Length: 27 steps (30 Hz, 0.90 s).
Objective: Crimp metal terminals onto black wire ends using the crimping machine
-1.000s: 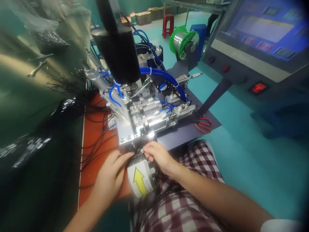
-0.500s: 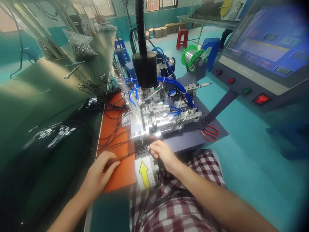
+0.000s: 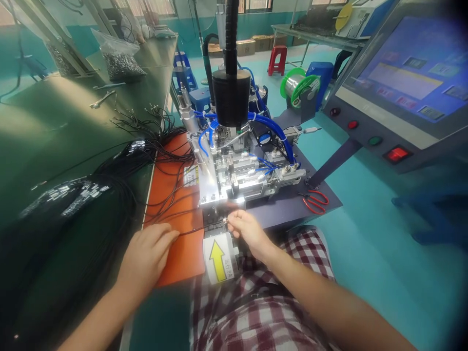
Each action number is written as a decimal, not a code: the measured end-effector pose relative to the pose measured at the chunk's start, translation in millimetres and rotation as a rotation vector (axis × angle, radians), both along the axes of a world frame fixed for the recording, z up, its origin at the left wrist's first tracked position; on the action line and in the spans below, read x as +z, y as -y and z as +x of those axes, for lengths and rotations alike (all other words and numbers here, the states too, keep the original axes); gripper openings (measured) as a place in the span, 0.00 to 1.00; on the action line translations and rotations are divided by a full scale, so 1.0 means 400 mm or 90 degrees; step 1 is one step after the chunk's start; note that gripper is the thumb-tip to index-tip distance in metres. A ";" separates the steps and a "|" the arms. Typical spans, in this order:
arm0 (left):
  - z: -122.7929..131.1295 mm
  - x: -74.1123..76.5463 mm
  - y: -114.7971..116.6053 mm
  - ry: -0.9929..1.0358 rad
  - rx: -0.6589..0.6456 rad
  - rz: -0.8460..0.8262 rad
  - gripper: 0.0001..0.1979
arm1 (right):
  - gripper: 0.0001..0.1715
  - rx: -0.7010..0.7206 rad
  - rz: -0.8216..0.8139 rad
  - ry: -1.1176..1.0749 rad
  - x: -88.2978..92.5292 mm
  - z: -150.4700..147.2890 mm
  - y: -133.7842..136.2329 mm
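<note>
My right hand (image 3: 244, 229) pinches the small metal tip of a thin black cable (image 3: 197, 228) just below the front of a small metal machine (image 3: 237, 170) with blue air hoses. My left hand (image 3: 148, 256) rests palm down on the orange mat (image 3: 183, 253), fingers loosely curled over the same cable farther back. A white block with a yellow arrow (image 3: 218, 257) sits between my hands at the bench edge.
A pile of black cables (image 3: 109, 180) lies on the green bench to the left. Red scissors (image 3: 315, 201) lie on the dark plate at the right. A control panel with a screen (image 3: 402, 83) stands at the right, a green wire spool (image 3: 298, 87) behind the machine.
My left hand has slid left along the cable, away from the machine onto the orange mat. My right hand stays at the cable tip by the machine front. The view has tilted up.
</note>
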<state>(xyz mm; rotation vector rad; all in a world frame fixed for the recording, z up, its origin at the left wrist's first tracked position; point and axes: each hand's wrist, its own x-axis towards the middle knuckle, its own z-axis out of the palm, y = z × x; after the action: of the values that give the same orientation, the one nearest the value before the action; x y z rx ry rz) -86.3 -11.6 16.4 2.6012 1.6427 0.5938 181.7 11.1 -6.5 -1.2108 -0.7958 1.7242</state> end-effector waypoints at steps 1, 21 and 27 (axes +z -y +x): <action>0.004 -0.010 0.013 -0.017 0.025 0.028 0.14 | 0.22 -0.007 0.002 0.007 -0.002 0.010 0.007; 0.026 -0.041 -0.046 -0.043 0.139 0.012 0.24 | 0.34 -0.068 -0.109 0.085 -0.122 0.176 0.206; 0.035 -0.052 -0.036 -0.002 0.132 0.020 0.21 | 0.35 -0.044 -0.110 0.097 -0.127 0.176 0.226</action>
<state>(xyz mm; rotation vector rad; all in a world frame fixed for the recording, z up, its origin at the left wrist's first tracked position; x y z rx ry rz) -72.4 2.7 -4.5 2.4705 1.9354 0.6254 251.9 -79.3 -57.4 -1.4832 -0.6965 1.6862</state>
